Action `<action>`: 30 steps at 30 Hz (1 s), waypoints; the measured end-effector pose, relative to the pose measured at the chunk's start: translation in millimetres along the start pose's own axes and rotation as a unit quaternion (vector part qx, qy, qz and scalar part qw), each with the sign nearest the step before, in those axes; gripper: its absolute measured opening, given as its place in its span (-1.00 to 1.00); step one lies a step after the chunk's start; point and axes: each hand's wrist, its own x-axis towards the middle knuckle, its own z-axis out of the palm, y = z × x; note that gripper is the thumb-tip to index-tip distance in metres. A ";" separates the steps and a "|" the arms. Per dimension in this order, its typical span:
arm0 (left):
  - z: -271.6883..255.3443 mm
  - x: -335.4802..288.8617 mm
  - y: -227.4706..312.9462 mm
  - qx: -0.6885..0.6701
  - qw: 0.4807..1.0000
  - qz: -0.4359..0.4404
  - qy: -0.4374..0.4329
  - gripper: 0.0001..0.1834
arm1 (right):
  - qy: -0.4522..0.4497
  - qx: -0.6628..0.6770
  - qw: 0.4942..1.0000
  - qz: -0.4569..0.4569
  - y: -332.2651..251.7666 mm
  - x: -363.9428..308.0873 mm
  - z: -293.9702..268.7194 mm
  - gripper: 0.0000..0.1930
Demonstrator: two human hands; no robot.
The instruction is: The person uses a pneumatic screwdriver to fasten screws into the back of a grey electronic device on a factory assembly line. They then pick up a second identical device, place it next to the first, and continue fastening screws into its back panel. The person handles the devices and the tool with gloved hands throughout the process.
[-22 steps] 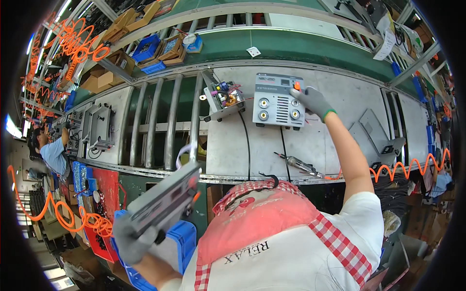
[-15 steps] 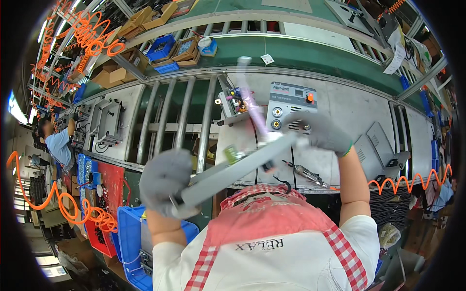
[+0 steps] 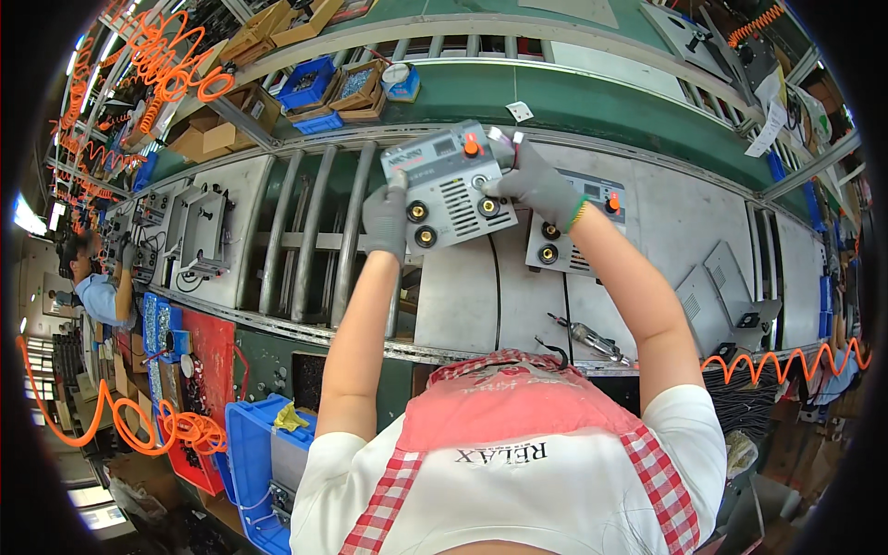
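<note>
A grey front panel (image 3: pixel 446 185) was held in both gloved hands, raised above the surface (image 3: pixel 449 310) and tilted, with its face turned up toward the head. Its left side was gripped by the left hand (image 3: pixel 385 220), the fingers closed on the edge. The right edge was grasped by the right hand (image 3: pixel 539 183), with the thumb brought over the face beside a socket; how the other fingers were placed behind the panel could not be told. An orange knob, a small display, slots and brass-centred sockets were shown on the face.

A second panel (image 3: pixel 573 248) of the same kind was seen on the surface to the right, partly covered by the right forearm. Nearer the body, a power screwdriver (image 3: pixel 597 340) was laid on the surface, and two black cables were stretched across it. Bent grey sheet-metal parts (image 3: pixel 726 291) were placed farther right. To the left, metal rollers (image 3: pixel 313 236) were set in the line, and a blue tub (image 3: pixel 245 453) was positioned below them, beside a red tray (image 3: pixel 213 356).
</note>
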 end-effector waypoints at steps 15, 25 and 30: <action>33.7 2.9 -11.2 -0.311 0.943 -0.094 -0.074 -0.40 | 0.169 -0.238 0.955 -0.056 33.7 -158.9 -2.3 -0.42; 4.7 -159.5 -118.1 0.036 0.963 -0.249 -0.093 -0.79 | 0.654 0.200 0.671 0.287 297.8 -428.3 -63.1 -0.09; 107.1 -229.2 -105.9 0.195 0.835 0.050 -0.512 -0.71 | 0.544 0.217 0.783 0.208 334.5 -426.5 -94.9 -0.57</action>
